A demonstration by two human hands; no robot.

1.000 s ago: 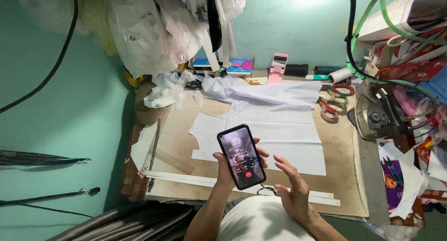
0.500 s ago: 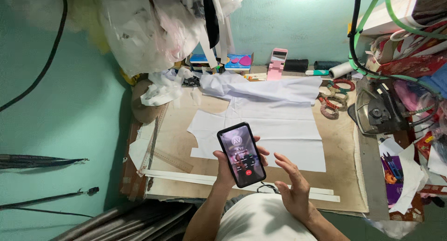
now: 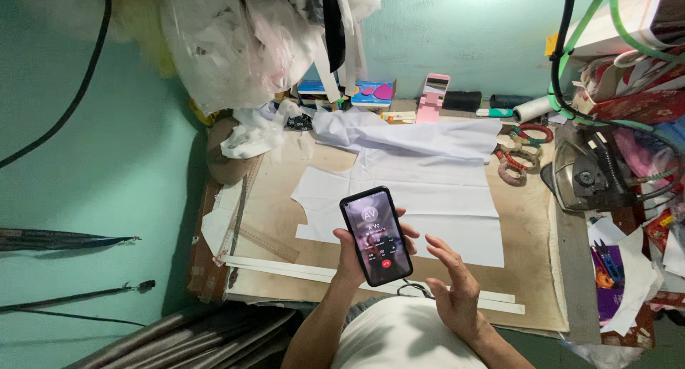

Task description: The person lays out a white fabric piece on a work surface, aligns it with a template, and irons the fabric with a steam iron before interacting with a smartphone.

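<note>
Hands apart: left hand [image 3: 354, 258] grips phone [image 3: 376, 236], right hand [image 3: 451, 290] hovers open beside.

A brown worktable [image 3: 282, 205] carries white cut fabric pieces [image 3: 421, 191], a wooden ruler [image 3: 267, 242], bangles [image 3: 519, 155] and a clothes iron [image 3: 589, 176]

Phone [image 3: 376, 235] in my left-hand fingers [image 3: 349, 251], lower centre: dark lit screen, red round button. Blue box [image 3: 373, 93], upper centre.
</note>
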